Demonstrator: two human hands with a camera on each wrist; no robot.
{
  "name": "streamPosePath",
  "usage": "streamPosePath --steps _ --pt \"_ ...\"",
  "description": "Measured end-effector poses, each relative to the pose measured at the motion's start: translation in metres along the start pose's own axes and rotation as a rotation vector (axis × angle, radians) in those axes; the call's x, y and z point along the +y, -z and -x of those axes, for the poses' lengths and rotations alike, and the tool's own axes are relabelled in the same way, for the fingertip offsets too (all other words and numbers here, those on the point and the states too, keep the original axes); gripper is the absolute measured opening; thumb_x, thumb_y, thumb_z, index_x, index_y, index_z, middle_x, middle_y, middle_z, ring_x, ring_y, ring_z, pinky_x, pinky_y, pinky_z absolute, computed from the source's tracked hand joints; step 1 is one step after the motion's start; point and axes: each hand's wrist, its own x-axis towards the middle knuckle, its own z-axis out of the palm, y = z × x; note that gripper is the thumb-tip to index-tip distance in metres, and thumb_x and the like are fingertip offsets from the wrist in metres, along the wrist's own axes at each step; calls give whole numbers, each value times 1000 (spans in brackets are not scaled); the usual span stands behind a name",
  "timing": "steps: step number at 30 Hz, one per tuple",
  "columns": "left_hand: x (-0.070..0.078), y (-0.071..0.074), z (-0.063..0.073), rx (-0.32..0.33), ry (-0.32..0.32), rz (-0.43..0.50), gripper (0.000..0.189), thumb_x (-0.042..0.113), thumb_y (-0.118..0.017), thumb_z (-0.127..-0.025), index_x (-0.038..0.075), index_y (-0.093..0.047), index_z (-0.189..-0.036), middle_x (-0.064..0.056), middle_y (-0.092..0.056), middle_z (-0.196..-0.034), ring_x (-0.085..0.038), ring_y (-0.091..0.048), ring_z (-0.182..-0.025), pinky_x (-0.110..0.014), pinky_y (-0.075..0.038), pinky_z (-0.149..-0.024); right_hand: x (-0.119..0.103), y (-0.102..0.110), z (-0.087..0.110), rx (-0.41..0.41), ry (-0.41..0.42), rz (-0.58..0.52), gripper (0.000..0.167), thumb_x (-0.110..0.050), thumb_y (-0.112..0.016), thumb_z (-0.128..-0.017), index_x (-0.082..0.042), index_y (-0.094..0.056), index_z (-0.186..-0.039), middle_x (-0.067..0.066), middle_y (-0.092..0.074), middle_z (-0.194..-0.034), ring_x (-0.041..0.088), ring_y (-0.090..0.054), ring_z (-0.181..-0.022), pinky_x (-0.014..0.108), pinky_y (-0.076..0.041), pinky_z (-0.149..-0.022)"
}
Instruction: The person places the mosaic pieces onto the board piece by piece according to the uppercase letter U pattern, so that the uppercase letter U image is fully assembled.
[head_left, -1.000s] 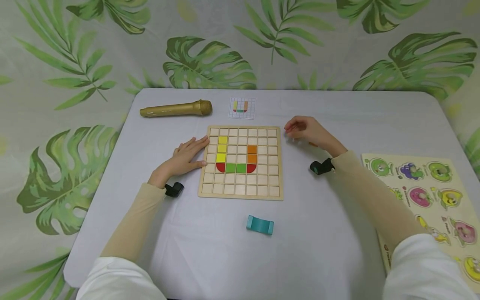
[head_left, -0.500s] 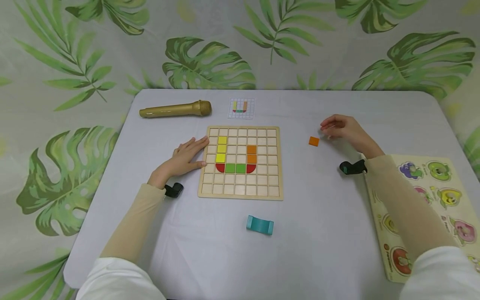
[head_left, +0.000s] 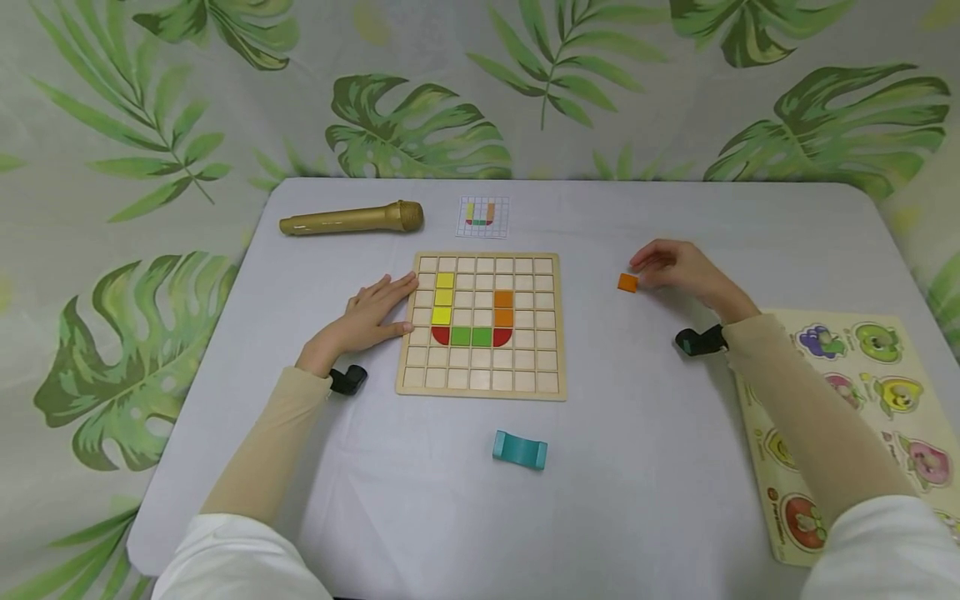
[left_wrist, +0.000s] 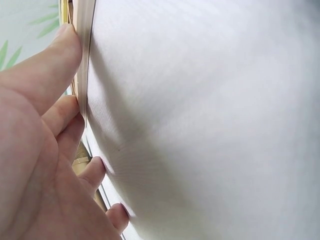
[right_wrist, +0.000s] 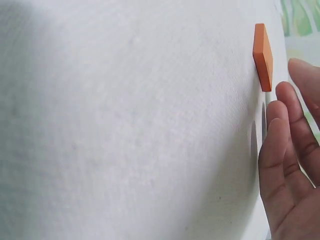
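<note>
A square wooden grid board (head_left: 480, 395) lies mid-table in the head view. Yellow tiles (head_left: 444, 297), orange tiles (head_left: 504, 309), green tiles (head_left: 472, 337) and rounded red corner tiles (head_left: 441, 336) form a U in its cells. My left hand (head_left: 365, 320) lies against the board's left edge with extended fingers, its thumb and fingertips touching the frame. To the right of the board, my right hand (head_left: 686, 268) hovers beside a loose orange square tile (head_left: 627, 283). In the right wrist view its softly bent fingers (right_wrist: 274, 155) hold nothing, close by that tile (right_wrist: 263, 57).
Behind the board lie a gold toy microphone (head_left: 351, 218) and a small pattern card (head_left: 483, 217) with a coloured U. A curved teal block (head_left: 520, 450) sits in front. A fruit puzzle board (head_left: 795, 479) lies at right, partly under my right forearm.
My right hand moved right, away from beside the board, past the loose orange tile, uncovering it, then came back slightly left and nearer to it. The left hand stayed put.
</note>
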Motion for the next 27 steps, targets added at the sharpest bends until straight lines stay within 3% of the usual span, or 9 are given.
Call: streamPosePath --steps 3,10,14,20,27 --pt "0 0 0 5 -4 -3 73 32 -57 -97 10 -18 -154 -5 -8 -160 -34 2 -144 -63 2 -107 -2 -4 -2 4 5 29 32 4 -71 -82 11 -60 -111 10 -68 -100 8 -59 -79 21 -48 -67" --pt "0 0 0 6 -6 -3 73 32 -57 -97 10 -17 -154 -5 -8 -160 -34 3 -144 -63 2 -107 -8 -11 -6 10 40 235 28 1 -76 -78 5 -65 -104 15 -64 -96 10 -55 -79 17 -41 -70" --pt "-1 0 -1 0 1 -5 73 33 -57 -97 11 -17 -154 -4 -7 -160 -32 3 -144 -62 2 -107 -11 -13 -8 5 37 271 26 3 -75 -77 4 -64 -101 14 -62 -92 16 -53 -80 18 -40 -70" --pt "-2 -1 -2 -6 5 -7 73 34 -57 -97 12 -16 -155 -2 -6 -160 -31 3 -144 -62 2 -108 -14 -15 -10 -13 39 260 23 4 -72 -79 4 -62 -99 13 -61 -93 19 -53 -80 20 -41 -68" --pt "-2 -1 -2 -7 1 -9 73 33 -57 -97 12 -17 -155 -3 -7 -160 -31 4 -144 -62 2 -107 -22 -23 -17 -51 28 71 20 2 -69 -85 7 -62 -103 10 -63 -92 14 -56 -77 20 -47 -67"
